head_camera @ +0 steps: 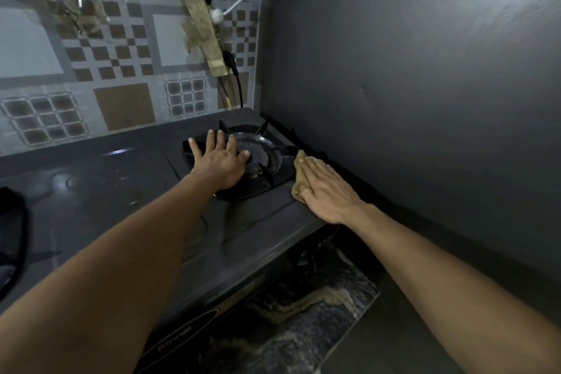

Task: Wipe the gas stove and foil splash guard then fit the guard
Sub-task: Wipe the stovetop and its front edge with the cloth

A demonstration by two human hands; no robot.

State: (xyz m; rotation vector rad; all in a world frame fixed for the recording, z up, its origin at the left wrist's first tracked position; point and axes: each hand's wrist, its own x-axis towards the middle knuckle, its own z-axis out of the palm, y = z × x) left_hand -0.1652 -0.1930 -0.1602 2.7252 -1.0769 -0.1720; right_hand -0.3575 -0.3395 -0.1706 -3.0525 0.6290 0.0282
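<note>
Two bare arms reach over a dark gas stove [127, 191] set in a dim corner, patterned tiles [115, 48] behind it and a plain grey wall [409, 85] on the right. The left hand [220, 159] lies flat, fingers [212, 138] spread and released, on the right burner's pan support [267, 173]. The right hand [326, 191] presses a tan cloth [299, 174] with straight fingers onto the stove's right edge, just beside the wall. A taped strip [203, 27] with cables hangs on the tiles. A black object [10, 228] is cut off at the left edge; I cannot tell what it is. The marbled table [303, 313] below is murky.
</note>
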